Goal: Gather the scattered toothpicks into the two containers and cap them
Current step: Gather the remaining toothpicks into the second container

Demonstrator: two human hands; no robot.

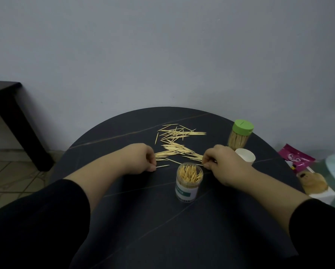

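Left hand (141,158) pinches a toothpick (162,166), right hand (224,164) pinches another, open jar (189,183) sits between them.

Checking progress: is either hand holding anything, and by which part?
Left hand pinches one toothpick by its end. Right hand pinches toothpicks too; where along them is hidden.

Dim, flat, bluish light with no clear source; shadows are faint and soft, with no glare. The wide lens bends the worktop (143,220) rim and stretches the corners. The right edge looks soft, perhaps out of focus.
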